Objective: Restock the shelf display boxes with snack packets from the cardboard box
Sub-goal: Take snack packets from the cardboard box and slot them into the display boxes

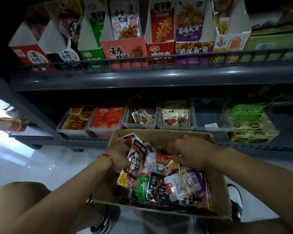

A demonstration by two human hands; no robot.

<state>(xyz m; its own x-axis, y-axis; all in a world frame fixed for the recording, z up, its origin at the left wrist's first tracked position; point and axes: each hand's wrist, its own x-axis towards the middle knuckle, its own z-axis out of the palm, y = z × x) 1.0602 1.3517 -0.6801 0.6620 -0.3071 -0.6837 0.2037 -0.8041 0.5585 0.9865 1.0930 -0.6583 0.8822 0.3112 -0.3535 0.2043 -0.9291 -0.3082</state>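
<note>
Presently the left hand [118, 157] grips a stack of snack packets [134, 159], long axis near-to-far, over the cardboard box [216, 188]; right hand [189, 152] — fingers curled, blurred — touches packets inside; grasp cannot be told.

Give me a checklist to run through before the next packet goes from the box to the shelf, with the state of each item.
1. Left hand holds stock: ok, it grips a stack of dark packets.
2. Right hand has a packet: cannot tell, its fingers are blurred over the pile.
3. Cardboard box has stock left: ok, mixed packets fill it.
4. Room on the lower shelf: ok, the clear bin second from the right looks nearly empty.
5. Matching bin for the held packets: cannot tell, the labels are too blurred.
6. Upper display boxes upright behind the rail: ok.
</note>
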